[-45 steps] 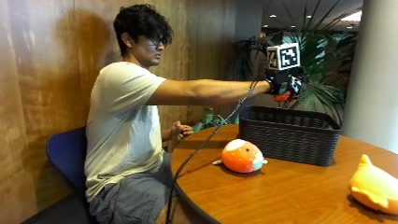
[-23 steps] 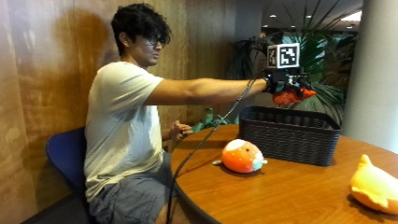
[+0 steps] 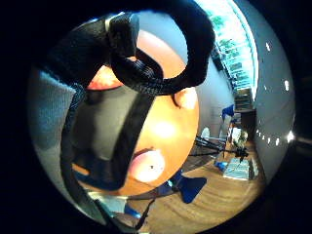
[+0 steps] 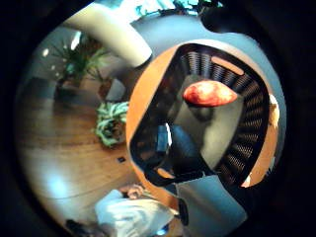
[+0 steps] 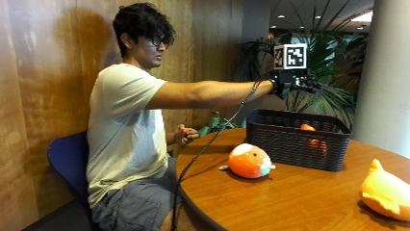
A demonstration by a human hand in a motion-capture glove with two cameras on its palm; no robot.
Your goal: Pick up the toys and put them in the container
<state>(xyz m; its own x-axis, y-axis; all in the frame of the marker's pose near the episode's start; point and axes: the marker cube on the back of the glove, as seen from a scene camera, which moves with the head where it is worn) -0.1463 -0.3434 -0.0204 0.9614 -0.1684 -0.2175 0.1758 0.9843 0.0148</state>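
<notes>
Toy dropped in the basket, two left on the table

The round wooden table [image 5: 301, 192] carries a black basket [image 5: 298, 144] holding an orange toy [image 4: 210, 94]. The yellow plush [image 5: 386, 191] and round orange plush [image 5: 249, 161] lie below and nearer the person than the raised right hand [image 5: 296, 83], fingers spread, empty.

No readable text, labels, brand names, numbers or signs anywhere in the views. Checked the black basket [image 5: 296, 139], the round orange plush toy [image 5: 249, 161], the yellow plush toy [image 5: 386, 191] at near right and the table [image 5: 288, 202]: no lettering on any of them. Person's T-shirt [image 5: 121, 130] is plain, no print visible. Palm views also show nothing legible.
</notes>
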